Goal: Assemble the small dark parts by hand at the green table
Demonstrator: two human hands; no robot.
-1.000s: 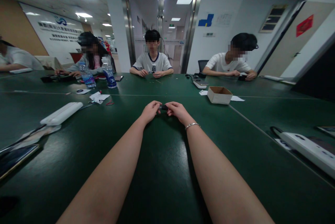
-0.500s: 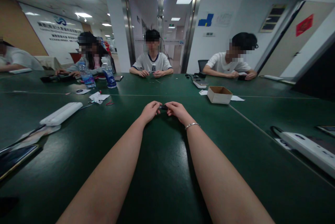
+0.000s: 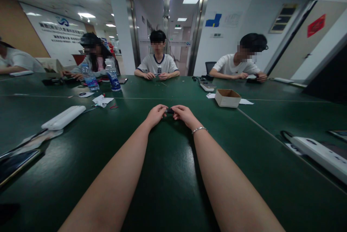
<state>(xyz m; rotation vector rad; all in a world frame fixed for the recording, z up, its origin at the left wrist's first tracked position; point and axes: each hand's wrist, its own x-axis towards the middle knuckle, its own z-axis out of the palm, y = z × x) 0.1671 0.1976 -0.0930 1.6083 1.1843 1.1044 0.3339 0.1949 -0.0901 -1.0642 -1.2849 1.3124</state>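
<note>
A co-worker's hand (image 3: pixel 261 77) has shifted slightly, while the left hand (image 3: pixel 156 114) and right hand (image 3: pixel 184 115) keep their grip on 1 small dark object (image 3: pixel 170 111) between them over the table (image 3: pixel 165 174), handling apparently unfinished, any result too small to tell.

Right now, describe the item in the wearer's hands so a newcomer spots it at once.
Start at the big green table spanning the lower view. Around the picture's centre, the wearer's left grip and right grip face each other. Pinched between them is the small dark item: unlike the open pale box to the right, it is held and far smaller.
</note>
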